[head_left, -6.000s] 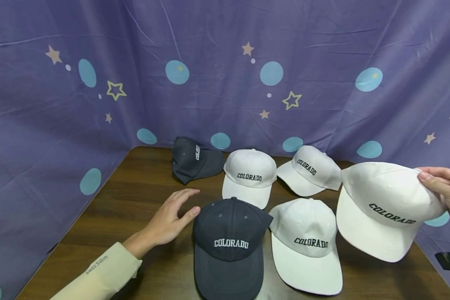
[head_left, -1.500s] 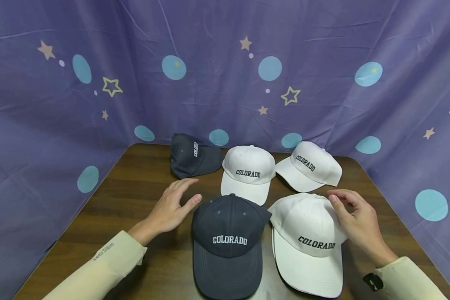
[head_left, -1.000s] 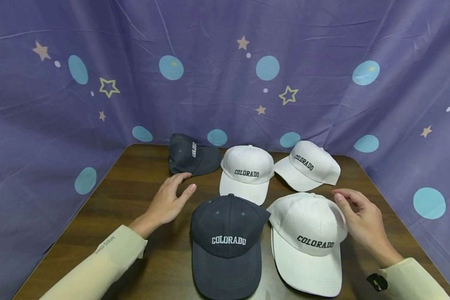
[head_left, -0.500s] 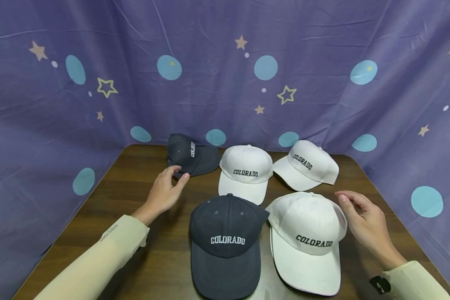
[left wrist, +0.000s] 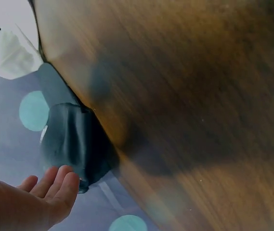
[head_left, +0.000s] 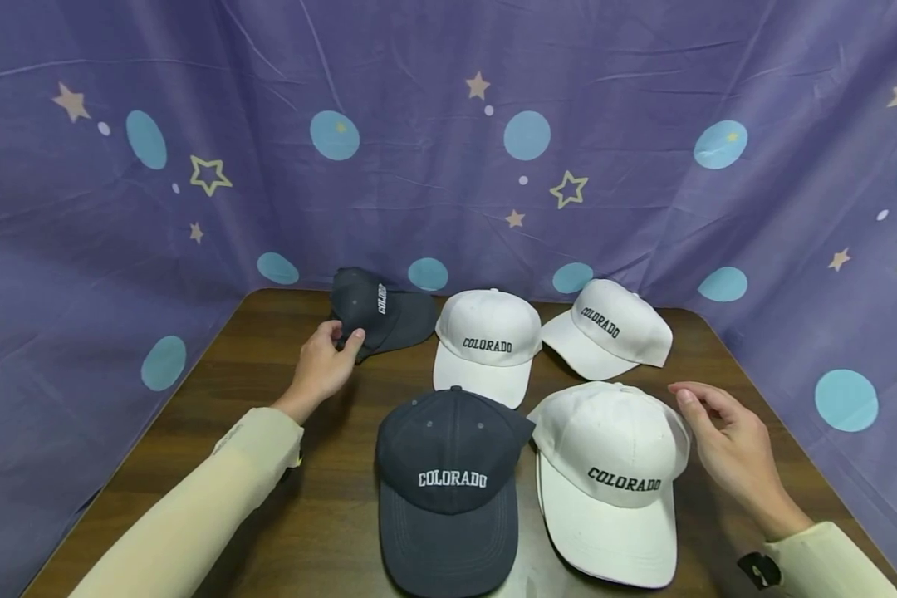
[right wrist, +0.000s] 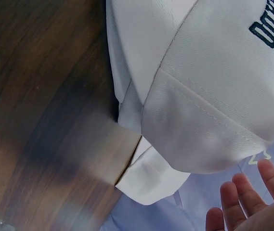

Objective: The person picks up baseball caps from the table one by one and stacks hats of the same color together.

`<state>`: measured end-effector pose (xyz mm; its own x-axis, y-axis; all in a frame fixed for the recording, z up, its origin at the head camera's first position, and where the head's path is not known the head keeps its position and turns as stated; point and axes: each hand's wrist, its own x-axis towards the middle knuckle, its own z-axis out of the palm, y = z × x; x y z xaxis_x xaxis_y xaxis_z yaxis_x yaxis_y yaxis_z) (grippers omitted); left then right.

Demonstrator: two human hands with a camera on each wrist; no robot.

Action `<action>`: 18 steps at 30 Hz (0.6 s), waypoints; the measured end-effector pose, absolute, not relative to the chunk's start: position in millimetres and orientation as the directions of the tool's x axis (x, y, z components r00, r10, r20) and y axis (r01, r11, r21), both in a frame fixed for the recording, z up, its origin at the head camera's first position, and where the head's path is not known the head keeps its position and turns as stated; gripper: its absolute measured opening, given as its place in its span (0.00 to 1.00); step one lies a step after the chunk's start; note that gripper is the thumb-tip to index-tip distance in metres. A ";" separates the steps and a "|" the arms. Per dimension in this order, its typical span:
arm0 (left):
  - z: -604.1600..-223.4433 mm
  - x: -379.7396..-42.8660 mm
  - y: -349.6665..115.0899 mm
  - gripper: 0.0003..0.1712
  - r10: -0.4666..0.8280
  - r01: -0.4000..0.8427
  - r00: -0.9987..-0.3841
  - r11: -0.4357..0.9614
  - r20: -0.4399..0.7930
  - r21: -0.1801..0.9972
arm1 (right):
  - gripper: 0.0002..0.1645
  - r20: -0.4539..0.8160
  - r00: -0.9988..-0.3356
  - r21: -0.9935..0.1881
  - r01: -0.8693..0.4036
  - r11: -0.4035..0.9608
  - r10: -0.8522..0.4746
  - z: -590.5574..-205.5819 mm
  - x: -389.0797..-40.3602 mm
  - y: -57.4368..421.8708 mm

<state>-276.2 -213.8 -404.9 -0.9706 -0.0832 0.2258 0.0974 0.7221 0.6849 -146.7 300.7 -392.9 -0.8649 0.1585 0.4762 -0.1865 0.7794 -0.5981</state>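
Note:
My left hand [head_left: 323, 365] reaches to the dark cap [head_left: 366, 307] lying on its side at the back left. In the left wrist view its fingers [left wrist: 62, 185] are extended, close to the cap's crown; whether they touch it I cannot tell. My right hand [head_left: 734, 448] hovers with relaxed fingers just right of the front white cap [head_left: 616, 448], holding nothing. That white cap sits over another white one, whose edge shows beneath it. Left of this pair stands a dark cap [head_left: 448, 465], brim toward me. All visible caps read COLORADO, fully or in part.
A white cap [head_left: 489, 328] stands at the back middle, brim forward. Another white cap [head_left: 609, 328] sits at the back right, turned aside. The brown wooden table [head_left: 329, 507] ends against a purple curtain [head_left: 419, 216] with stars and blue ovals.
My right hand has put the white cap it held over the front white cap and let go. My left hand has moved forward to the back-left dark cap.

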 end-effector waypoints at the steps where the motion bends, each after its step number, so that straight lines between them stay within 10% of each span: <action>1: -405.2 -277.7 -214.4 0.38 -0.094 0.082 -0.972 0.718 0.213 0.691 | 0.15 0.477 -0.865 -0.597 -0.187 0.780 0.158 -392.8 -146.4 301.0; 18: -408.1 -301.2 -224.8 0.42 -0.194 -0.118 -0.981 0.594 -0.001 0.796 | 0.13 0.496 -0.857 -0.601 -0.221 0.768 0.142 -390.8 -143.9 302.4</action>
<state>-301.2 -224.8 -408.1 -0.9811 -0.1937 -0.0010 -0.1181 0.5941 0.7957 -143.9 302.4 -390.8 -0.8566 0.1422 0.4961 -0.2208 0.7679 -0.6013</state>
